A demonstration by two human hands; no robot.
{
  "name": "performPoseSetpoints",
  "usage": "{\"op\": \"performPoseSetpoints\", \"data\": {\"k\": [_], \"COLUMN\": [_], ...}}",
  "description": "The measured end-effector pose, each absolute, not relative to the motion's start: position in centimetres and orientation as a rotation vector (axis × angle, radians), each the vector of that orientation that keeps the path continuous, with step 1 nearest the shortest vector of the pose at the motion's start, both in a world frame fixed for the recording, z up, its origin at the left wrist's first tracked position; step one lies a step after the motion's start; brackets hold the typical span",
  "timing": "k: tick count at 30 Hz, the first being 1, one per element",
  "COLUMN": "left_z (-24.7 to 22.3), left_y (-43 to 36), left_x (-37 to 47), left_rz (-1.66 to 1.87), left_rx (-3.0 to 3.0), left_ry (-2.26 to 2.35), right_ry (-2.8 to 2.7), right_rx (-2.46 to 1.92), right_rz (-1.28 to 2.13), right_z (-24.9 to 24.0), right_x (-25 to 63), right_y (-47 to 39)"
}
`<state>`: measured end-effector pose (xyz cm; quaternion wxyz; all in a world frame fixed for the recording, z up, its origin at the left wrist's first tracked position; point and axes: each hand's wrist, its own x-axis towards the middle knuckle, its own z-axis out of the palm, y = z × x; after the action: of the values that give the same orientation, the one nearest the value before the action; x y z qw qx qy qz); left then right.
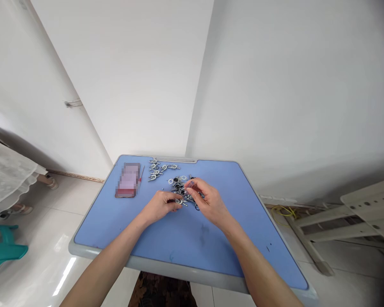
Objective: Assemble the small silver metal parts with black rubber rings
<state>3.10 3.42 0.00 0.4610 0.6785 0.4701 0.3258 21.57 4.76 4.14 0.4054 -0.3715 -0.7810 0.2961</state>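
My left hand [162,205] pinches a small silver metal part [181,202] near the middle of the blue table [115,230]. Close beside it, my right hand [208,200] has thumb and index finger pressed together; what they hold is too small to make out. Beneath and behind my fingers lies a pile of metal parts with black round pieces [177,186], partly hidden by my right hand. Several similar silver parts [154,175] lie in a loose group farther back, left of the pile.
A phone-like item [127,180], blurred out, lies at the table's back left, with a thin red-handled tool [141,174] beside it. A teal stool [6,245] and a person's feet [22,209] are at left. A metal frame [326,230] stands at right.
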Motion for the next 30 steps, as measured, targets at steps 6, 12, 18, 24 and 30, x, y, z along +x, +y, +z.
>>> {"op": "performPoseSetpoints", "data": {"k": [6, 12, 18, 24, 30], "left_z": [0.31, 0.30, 0.18, 0.43, 0.45], "left_y": [3.34, 3.23, 3.22, 3.06, 2.80], "left_x": [3.14, 3.11, 3.06, 3.21, 3.54], "left_rz": [0.805, 0.802, 0.795, 0.783, 0.759], "left_rx": [1.642, 1.664, 1.701, 1.743, 1.746], "left_ry": [1.171, 1.174, 1.176, 1.179, 1.126], "right_ry": [-1.928, -1.963, -1.998, -2.027, -2.049], "right_rx": [-0.924, -0.900, -0.923, -0.981, -0.931], "right_rz": [0.715, 0.708, 0.683, 0.688, 0.544], "right_z": [4.27, 4.20, 4.17, 4.15, 3.44], "right_x": [21.71, 21.65, 21.61, 21.59, 21.41], "right_y": [4.62, 4.64, 4.69, 4.65, 5.00]}}
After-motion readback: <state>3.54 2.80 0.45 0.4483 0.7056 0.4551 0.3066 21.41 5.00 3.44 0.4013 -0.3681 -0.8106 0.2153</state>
